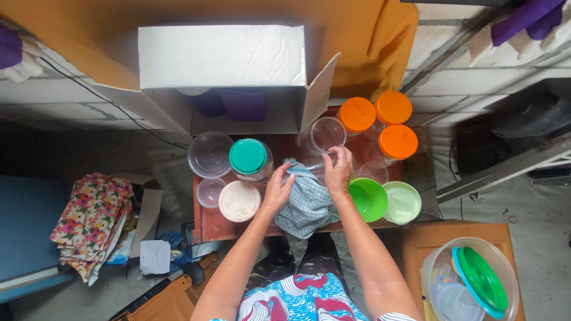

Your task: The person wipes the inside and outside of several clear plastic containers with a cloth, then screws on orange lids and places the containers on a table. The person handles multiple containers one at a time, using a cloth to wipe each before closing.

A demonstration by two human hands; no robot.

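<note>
— How are the hands set?
— Both forearms reach forward. The left hand [278,188] presses a checked cloth [306,205], fingers curled into it. The right hand [338,170] closes on a clear jar [315,166] just above the cloth.
— What's nearby?
— A green lid [368,199] lies right of that grip, and a teal-lidded jar [250,158] left.

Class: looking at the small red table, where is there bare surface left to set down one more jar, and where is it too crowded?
Bare strip along the red table front-left edge, below the cream lid. Elsewhere crowded: the orange-lidded jars back right, green bowls front right, the checked cloth under both hands mid-table.
</note>
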